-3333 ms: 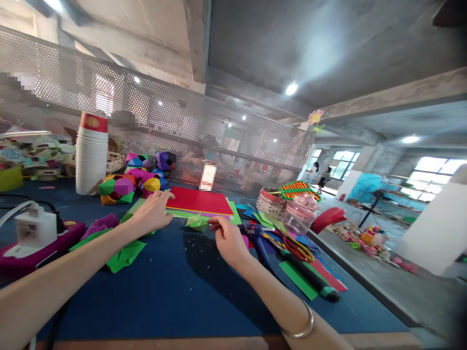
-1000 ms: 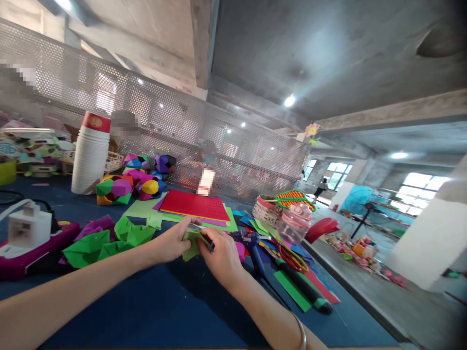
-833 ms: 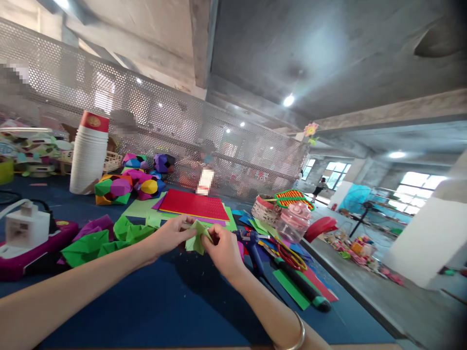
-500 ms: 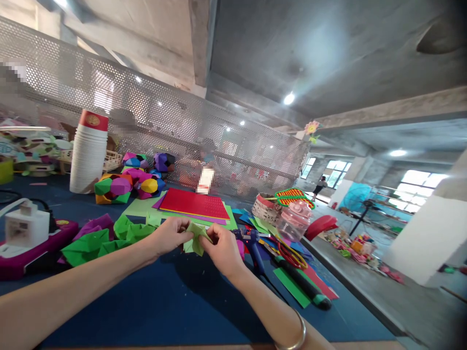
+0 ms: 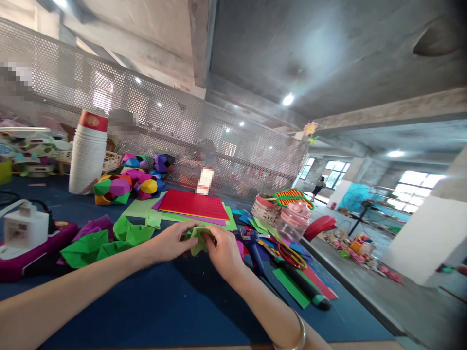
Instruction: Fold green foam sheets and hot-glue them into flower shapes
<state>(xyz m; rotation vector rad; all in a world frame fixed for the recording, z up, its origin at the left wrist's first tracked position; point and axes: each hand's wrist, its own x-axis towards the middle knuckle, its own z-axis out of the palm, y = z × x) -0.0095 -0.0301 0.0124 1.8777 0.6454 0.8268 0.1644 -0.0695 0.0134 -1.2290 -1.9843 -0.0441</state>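
Note:
A small piece of folded light green paper (image 5: pixel 198 240) is held up above the blue table, pinched from both sides. My left hand (image 5: pixel 175 240) is closed on its left edge, and my right hand (image 5: pixel 222 245) grips the right side with thumb and fingers. Part of the paper is hidden behind my fingers. Left of my hands lie folded green paper pieces (image 5: pixel 131 231) with purple ones (image 5: pixel 95 227) behind. A stack of coloured paper sheets (image 5: pixel 195 204), red on top, is just beyond. Close to my right hand rests a blue glue gun (image 5: pixel 251 238).
A tall stack of paper cups (image 5: pixel 87 155) and colourful paper balls (image 5: pixel 113 188) stand at the back left. A purple power strip (image 5: pixel 44 253) sits at left. Scissors (image 5: pixel 292 253), a black-handled cutter (image 5: pixel 302 284) and a pink clear jar (image 5: pixel 294 221) are at right.
My hands have drawn closer together around the green paper. The left fingers have shifted right, and the paper is turned and more covered than before.

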